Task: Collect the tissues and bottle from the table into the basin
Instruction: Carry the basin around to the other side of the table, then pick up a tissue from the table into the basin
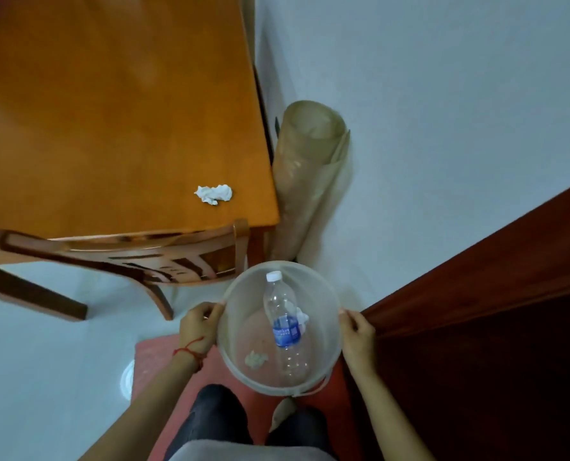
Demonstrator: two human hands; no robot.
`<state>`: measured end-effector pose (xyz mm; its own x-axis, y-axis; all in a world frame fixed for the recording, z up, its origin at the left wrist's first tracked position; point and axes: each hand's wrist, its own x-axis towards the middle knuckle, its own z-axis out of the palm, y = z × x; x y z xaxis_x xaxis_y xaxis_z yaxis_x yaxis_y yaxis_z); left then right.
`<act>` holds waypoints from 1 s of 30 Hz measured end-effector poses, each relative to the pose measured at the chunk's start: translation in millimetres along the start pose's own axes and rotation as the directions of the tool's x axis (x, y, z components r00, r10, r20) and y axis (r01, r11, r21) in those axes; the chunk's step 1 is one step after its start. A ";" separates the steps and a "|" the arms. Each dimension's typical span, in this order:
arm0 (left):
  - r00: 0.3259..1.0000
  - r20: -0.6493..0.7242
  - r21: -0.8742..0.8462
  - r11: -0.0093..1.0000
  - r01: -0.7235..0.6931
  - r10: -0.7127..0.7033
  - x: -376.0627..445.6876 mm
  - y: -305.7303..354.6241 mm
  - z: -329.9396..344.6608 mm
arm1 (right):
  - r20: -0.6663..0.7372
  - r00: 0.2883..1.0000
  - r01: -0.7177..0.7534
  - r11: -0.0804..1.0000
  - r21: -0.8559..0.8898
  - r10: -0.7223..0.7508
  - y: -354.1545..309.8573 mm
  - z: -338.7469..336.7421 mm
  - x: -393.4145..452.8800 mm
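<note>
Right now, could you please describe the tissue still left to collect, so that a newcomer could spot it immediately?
Start at the orange wooden table and go to its near right corner, above the wooden chair back. The crumpled white tissue lies there alone on bare wood, the only tissue outside the translucent round basin.

A blue label with white print is seen wrapped round the clear plastic bottle [285, 324] lying in the basin [326, 294], but its lettering is too small and blurred to be read, so no brand or number can be given. No other text, number or sign is found anywhere in the view
</note>
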<state>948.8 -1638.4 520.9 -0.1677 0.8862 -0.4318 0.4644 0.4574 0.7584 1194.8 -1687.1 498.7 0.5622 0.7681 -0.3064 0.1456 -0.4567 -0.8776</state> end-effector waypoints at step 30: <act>0.969 -0.237 0.008 0.997 0.070 -0.067 -1.7 -17.5 -8.4 | 0.324 0.941 0.186 0.953 -0.241 -0.102 -34.2 44.2 61.7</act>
<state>933.6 -1647.3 512.5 -0.3995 0.8459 -0.3534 0.4582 0.5181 0.7222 1188.5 -1604.3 493.6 0.2505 0.9143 -0.3183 0.4390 -0.4003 -0.8044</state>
